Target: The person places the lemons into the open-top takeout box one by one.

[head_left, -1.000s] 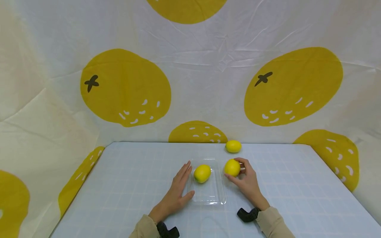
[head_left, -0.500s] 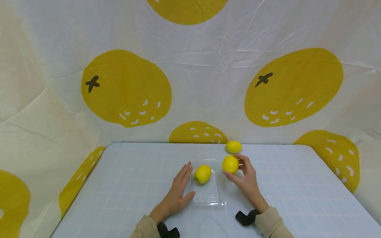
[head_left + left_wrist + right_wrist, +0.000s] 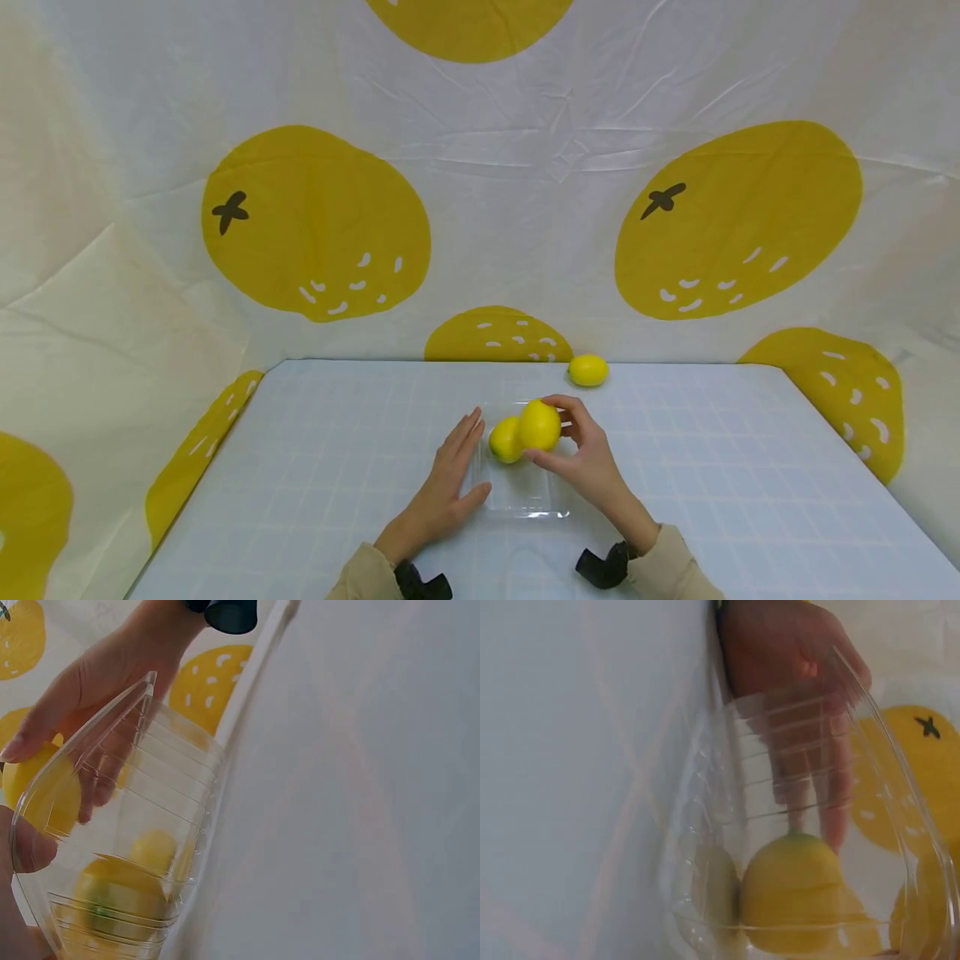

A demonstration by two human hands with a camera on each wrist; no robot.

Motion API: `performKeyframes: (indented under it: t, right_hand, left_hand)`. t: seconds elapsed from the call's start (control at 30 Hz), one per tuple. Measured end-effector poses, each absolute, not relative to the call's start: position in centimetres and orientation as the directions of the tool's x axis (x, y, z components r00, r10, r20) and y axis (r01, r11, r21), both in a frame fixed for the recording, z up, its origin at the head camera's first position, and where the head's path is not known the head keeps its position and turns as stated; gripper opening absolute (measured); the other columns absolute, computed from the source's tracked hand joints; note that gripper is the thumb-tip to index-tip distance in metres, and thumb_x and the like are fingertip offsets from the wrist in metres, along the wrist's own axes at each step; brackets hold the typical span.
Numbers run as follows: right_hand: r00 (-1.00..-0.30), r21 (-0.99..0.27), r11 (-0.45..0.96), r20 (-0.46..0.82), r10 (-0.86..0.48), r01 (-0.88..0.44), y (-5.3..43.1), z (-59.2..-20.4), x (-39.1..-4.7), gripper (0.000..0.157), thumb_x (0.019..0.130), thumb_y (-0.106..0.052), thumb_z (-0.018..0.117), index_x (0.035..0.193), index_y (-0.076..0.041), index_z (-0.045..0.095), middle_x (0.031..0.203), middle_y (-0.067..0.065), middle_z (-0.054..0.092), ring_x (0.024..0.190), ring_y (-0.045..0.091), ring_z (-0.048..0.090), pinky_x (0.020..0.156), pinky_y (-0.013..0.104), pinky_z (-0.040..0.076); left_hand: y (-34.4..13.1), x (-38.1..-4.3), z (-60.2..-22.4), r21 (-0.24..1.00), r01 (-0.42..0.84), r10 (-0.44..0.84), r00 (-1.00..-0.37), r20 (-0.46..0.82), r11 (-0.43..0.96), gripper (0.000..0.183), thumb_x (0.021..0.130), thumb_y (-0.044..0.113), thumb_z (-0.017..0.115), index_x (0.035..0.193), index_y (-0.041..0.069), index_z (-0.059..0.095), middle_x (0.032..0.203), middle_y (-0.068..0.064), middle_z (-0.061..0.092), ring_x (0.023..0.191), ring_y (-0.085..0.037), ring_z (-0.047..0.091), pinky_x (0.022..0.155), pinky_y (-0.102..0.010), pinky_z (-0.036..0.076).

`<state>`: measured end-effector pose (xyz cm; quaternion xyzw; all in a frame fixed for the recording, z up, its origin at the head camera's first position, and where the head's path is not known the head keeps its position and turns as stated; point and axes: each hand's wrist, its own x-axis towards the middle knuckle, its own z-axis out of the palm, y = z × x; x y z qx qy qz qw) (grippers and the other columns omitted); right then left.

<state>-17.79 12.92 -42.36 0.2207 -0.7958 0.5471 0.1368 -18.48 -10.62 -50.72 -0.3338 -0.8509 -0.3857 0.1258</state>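
A clear plastic container sits on the table with one lemon lying in its far left part. My left hand rests along the container's left side, fingers straight and thumb spread near the front left edge. With fingers and thumb my right hand grips a second lemon over the container, and from the head it partly covers the first one. Seen from the left wrist, the gripped lemon is up by the container's rim, above the lying lemon. The right wrist view shows the left hand through the clear wall.
A third lemon lies at the table's back edge, right of the container. A pale checked cloth covers the table. Behind it hangs a white curtain printed with big yellow fruit.
My right hand has lifted its lemon from beside the container and carried it left, over the container. The left hand has stayed in place.
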Motion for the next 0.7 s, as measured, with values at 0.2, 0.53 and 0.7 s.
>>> performKeyframes:
  t: [0.2, 0.53, 0.7]
  right_hand:
    - [-0.845, -0.79, 0.306, 0.472, -0.25, -0.532, 12.5, -44.7, -18.6, 0.066, 0.069, -0.012, 0.083, 0.126, -0.009, 0.049, 0.124, 0.006, 0.056, 0.096, 0.025, 0.055, 0.081, 0.026, 0.05]
    - [-0.808, -0.736, 0.336, 0.513, -0.291, -0.588, 12.0, -46.3, -19.0, 0.071, 0.066, -0.027, 0.085, 0.126, -0.014, 0.05, 0.125, -0.001, 0.056, 0.09, 0.014, 0.058, 0.079, 0.026, 0.049]
    - [-0.788, -0.69, 0.38, 0.535, -0.306, -0.616, 11.7, -46.4, -18.9, 0.072, 0.066, -0.03, 0.084, 0.127, -0.011, 0.051, 0.126, 0.001, 0.057, 0.091, 0.016, 0.056, 0.078, 0.028, 0.048]
  left_hand:
    - [-10.5, -18.5, -50.7, 0.545, 0.689, 0.478, -0.725, 0.496, 0.478, 0.077, 0.086, 0.029, 0.054, 0.151, 0.011, 0.017, 0.156, -0.013, 0.013, 0.141, -0.036, 0.014, 0.106, -0.059, 0.016]
    - [-10.6, -18.5, -50.8, 0.547, 0.679, 0.474, -0.734, 0.487, 0.49, 0.078, 0.084, 0.028, 0.054, 0.151, 0.013, 0.016, 0.157, -0.01, 0.012, 0.142, -0.033, 0.013, 0.107, -0.058, 0.015]
    - [-10.6, -18.4, -50.6, 0.539, 0.688, 0.477, -0.725, 0.497, 0.485, 0.077, 0.085, 0.028, 0.055, 0.15, 0.011, 0.018, 0.156, -0.013, 0.014, 0.141, -0.035, 0.014, 0.106, -0.059, 0.017]
